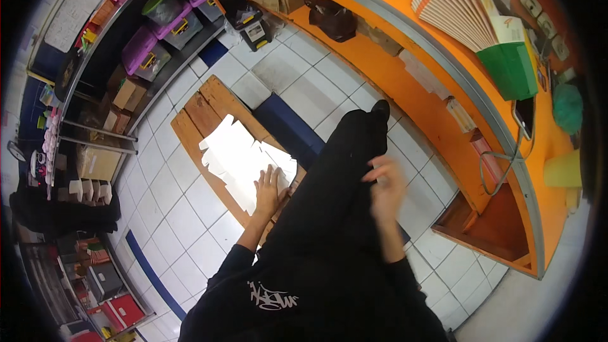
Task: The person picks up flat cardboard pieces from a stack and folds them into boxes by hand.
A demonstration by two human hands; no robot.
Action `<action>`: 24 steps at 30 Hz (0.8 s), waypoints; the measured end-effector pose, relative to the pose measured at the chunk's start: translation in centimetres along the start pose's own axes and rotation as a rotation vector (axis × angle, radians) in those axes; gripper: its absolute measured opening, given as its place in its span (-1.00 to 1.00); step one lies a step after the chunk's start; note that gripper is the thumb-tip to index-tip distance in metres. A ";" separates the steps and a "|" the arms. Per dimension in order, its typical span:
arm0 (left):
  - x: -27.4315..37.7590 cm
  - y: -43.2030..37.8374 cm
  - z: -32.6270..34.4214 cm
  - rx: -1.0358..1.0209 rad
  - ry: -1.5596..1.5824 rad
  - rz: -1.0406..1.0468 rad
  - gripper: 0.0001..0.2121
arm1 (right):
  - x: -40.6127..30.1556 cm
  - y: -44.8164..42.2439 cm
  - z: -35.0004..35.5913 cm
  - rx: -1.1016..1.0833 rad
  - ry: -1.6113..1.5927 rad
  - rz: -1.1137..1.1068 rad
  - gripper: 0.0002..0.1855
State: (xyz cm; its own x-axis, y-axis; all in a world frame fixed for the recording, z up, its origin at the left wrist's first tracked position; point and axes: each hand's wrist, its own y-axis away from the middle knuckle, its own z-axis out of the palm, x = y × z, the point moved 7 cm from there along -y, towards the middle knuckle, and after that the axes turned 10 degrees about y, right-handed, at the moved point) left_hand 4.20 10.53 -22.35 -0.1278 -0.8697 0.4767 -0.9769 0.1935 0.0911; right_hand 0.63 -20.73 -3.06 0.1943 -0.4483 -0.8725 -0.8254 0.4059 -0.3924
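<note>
White die-cut card or paper sheets [237, 152] lie overlapping on a low wooden bench [204, 109] in front of me, their edges notched with flaps. My left hand [269, 192] rests on their near right part, fingers spread, palm down. Raised to the right of my black-trousered leg is my right hand [387, 183], blurred, with its fingers partly bent; whether anything is between them I cannot tell.
An orange counter [456, 76] curves along the right, bearing a green container [510, 69] with stacked striped paper pieces, a phone and a cable [513, 156]. Left shelves hold purple-lidded boxes [140, 52] and cardboard boxes [128, 95]. A black toolbox [251, 28] stands on the tiled floor.
</note>
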 end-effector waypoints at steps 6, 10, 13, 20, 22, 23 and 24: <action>-0.7 0.6 -1.2 0.014 0.023 0.122 -0.41 | 1.3 7.2 11.3 -0.651 -0.230 0.447 -0.69; 0.8 0.9 -2.4 -0.040 -0.116 0.099 -0.39 | 3.8 6.5 18.7 -0.657 -0.276 0.219 -0.74; 1.9 0.1 -3.0 0.051 -0.039 0.125 -0.42 | 5.5 5.7 24.2 -0.680 0.006 -0.052 -0.75; -0.2 -1.2 -3.5 0.326 0.276 -0.072 -0.66 | 6.6 8.5 27.8 -1.102 0.170 -0.107 -0.64; -1.5 -1.5 -3.1 0.335 0.447 -0.166 -0.67 | 6.5 9.7 27.8 -1.170 0.336 -0.151 -0.67; -2.6 -1.4 -2.9 0.349 0.616 -0.262 -0.67 | 6.7 10.4 28.0 -1.236 0.503 -0.201 -0.70; -3.4 -0.9 -3.5 0.361 0.523 -0.228 -0.68 | 5.8 10.7 27.9 -1.426 0.652 -0.228 -0.69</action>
State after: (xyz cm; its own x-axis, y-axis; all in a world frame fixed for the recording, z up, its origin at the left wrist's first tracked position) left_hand 6.06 14.87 -20.96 0.0990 -0.5188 0.8491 -0.9773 -0.2115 -0.0152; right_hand 7.73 3.20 -20.45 0.4372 -0.7958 -0.4190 -0.6844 -0.5966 0.4191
